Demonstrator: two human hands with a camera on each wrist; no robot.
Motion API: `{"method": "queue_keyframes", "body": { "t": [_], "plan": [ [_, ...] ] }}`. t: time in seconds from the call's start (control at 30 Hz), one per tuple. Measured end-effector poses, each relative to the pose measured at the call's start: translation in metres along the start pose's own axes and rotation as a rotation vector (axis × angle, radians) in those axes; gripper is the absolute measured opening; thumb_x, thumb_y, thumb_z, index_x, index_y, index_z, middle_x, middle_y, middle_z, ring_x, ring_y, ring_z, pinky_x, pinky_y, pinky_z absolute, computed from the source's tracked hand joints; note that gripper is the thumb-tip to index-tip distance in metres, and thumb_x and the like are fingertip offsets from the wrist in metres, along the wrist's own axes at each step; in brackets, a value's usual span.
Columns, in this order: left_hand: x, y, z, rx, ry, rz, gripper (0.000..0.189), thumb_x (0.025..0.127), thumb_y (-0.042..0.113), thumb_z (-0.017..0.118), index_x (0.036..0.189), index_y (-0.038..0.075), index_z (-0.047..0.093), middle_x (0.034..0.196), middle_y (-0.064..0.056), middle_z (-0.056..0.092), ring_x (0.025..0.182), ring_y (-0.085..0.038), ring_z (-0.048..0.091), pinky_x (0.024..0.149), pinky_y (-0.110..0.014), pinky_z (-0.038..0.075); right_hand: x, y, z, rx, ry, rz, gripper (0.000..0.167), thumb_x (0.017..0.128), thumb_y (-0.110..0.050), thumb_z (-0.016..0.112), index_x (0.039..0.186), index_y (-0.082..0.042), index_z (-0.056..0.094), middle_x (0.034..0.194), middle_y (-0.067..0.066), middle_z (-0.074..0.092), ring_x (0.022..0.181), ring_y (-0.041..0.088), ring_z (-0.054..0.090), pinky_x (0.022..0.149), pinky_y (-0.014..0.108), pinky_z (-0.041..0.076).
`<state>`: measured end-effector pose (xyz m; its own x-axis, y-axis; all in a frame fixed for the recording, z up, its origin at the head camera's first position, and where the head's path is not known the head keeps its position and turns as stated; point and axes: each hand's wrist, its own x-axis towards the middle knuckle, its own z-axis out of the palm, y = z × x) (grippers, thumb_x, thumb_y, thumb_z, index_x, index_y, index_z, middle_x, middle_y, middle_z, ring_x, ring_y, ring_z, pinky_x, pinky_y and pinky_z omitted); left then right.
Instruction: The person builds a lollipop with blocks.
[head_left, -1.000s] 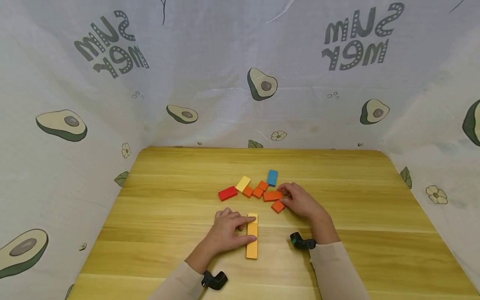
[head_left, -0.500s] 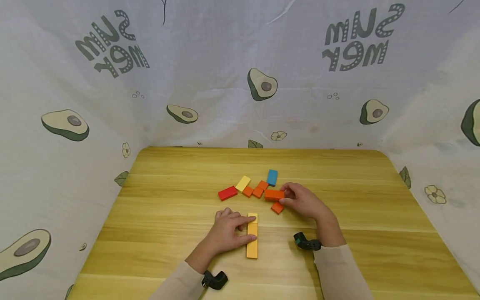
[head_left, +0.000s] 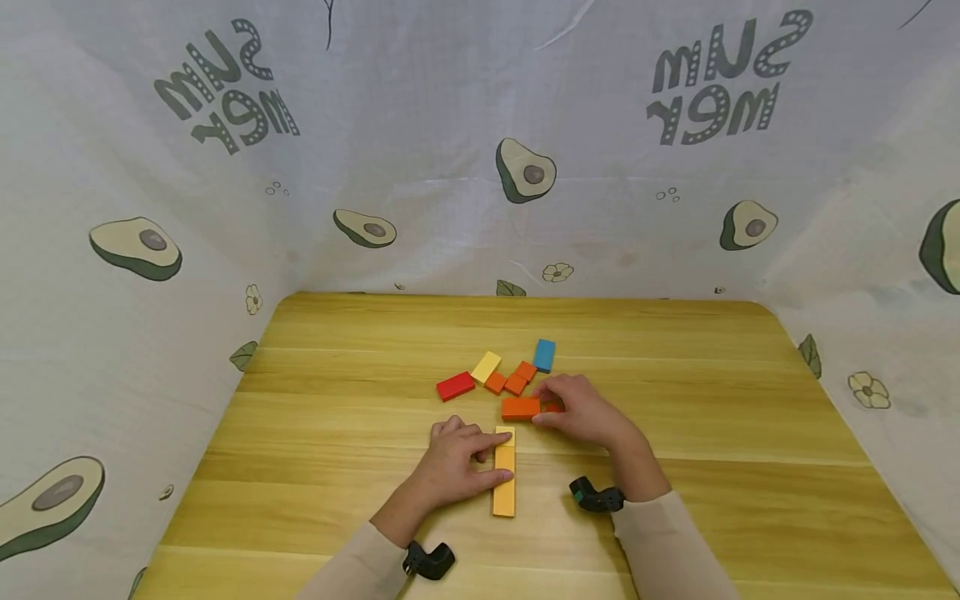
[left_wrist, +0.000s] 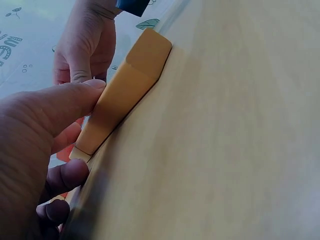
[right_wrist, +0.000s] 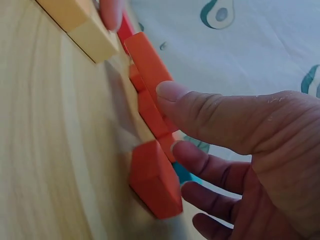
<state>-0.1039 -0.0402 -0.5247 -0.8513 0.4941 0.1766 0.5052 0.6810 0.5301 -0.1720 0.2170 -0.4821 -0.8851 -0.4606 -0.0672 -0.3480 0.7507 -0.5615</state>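
My right hand [head_left: 581, 410] pinches an orange rectangular block [head_left: 520, 409] between thumb and fingers, just beyond the far end of a row of yellow blocks. In the right wrist view the thumb lies on the orange block's face, and the block is raised above the table. My left hand [head_left: 457, 467] rests on the row, its straight index finger on the small pale yellow block [head_left: 510, 431] and its thumb on the longer yellow-orange part [head_left: 504, 500]. A smaller orange block [right_wrist: 155, 180] sits under my right fingers, partly hidden in the head view.
Behind the hands lie a red block [head_left: 456, 387], a yellow block [head_left: 487, 367], several small orange blocks [head_left: 516, 384] and a blue block [head_left: 545, 355]. The wooden table [head_left: 337, 358] meets a printed cloth [head_left: 450, 250] at its back and sides.
My right hand has lifted the orange block and carried it left and nearer, from the group of blocks to the far end of the yellow row. My left hand stays put.
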Motion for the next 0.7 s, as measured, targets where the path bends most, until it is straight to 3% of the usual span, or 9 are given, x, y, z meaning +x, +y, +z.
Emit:
{"method": "queue_keyframes", "body": {
  "t": [0.1,0.23,0.43,0.7],
  "plan": [
    [0.0,0.0,0.0,0.005,-0.008,-0.009,0.053,0.087,0.056,0.075,0.135,0.033,0.069,0.074,0.016,0.05,0.079,-0.006,0.034,0.081,-0.033,0.024,0.001,-0.002,0.005,-0.017,-0.005,-0.018,0.027,0.088,-0.03,0.08,0.109,-0.016,0.069,0.105,0.001,0.067,0.102,0.023,0.052,0.094,0.044,0.041],
    [0.001,0.0,0.0,0.012,-0.012,-0.017,0.053,0.087,0.056,0.075,0.135,0.034,0.068,0.074,0.016,0.049,0.079,-0.006,0.034,0.081,-0.033,0.024,0.003,-0.006,0.011,-0.014,-0.028,0.02,0.026,0.086,-0.031,0.082,0.106,-0.02,0.069,0.106,-0.002,0.067,0.103,0.022,0.049,0.091,0.041,0.039],
    [0.0,0.0,0.001,0.018,-0.014,-0.017,0.054,0.087,0.057,0.075,0.135,0.035,0.068,0.073,0.016,0.049,0.079,-0.006,0.034,0.081,-0.033,0.024,0.004,-0.008,0.016,-0.029,-0.043,0.065,0.027,0.085,-0.03,0.084,0.106,-0.02,0.07,0.109,-0.001,0.067,0.11,0.027,0.047,0.095,0.051,0.037],
    [0.0,0.0,0.002,0.013,-0.003,-0.011,0.054,0.086,0.055,0.076,0.135,0.034,0.068,0.073,0.016,0.05,0.078,-0.006,0.034,0.081,-0.033,0.024,0.003,-0.012,0.019,-0.063,-0.012,0.03,0.025,0.086,-0.03,0.083,0.106,-0.02,0.072,0.107,0.0,0.067,0.11,0.028,0.047,0.092,0.049,0.037]
  ]
}}
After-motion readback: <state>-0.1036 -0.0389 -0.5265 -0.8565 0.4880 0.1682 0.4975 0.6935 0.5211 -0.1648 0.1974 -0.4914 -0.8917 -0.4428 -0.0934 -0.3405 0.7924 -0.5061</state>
